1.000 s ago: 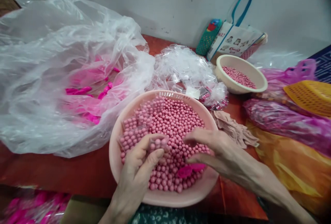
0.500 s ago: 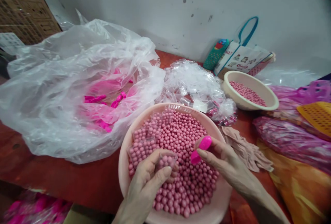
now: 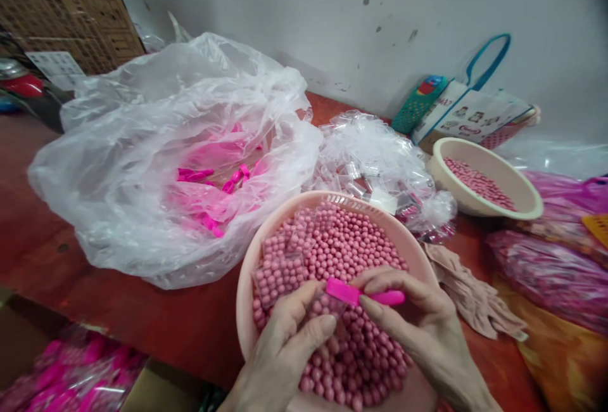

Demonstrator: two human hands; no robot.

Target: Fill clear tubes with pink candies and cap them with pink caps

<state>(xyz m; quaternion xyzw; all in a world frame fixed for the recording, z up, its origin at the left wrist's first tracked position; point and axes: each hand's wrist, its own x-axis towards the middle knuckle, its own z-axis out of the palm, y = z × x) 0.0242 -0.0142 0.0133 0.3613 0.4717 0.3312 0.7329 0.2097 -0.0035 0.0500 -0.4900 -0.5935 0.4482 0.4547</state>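
My left hand (image 3: 285, 348) is closed on a small clear bag (image 3: 329, 305) of pink beads, held above a pale pink basin (image 3: 245, 291). Between thumb and fingers, my right hand (image 3: 422, 320) pinches a bright pink plastic piece (image 3: 344, 292) with a wide end and a narrower rounded end. Its wide end is at the bag's upper edge; whether it reaches inside I cannot tell. Loose pink beads (image 3: 351, 244) fill the basin below both hands. Several bead-filled clear bags (image 3: 282, 276) lie on them at the left side.
A large translucent plastic bag (image 3: 118, 222) with pink pieces spreads to the left. Behind the basin are a heap of small clear bags (image 3: 368, 146) and a cream bowl (image 3: 444, 187) of beads. A beige cloth (image 3: 468, 288) lies right. A carton (image 3: 71, 6) stands far left.
My right hand has brought the pink piece leftward to the bag in my left hand and turned it nearly level. The camera view has shifted left.
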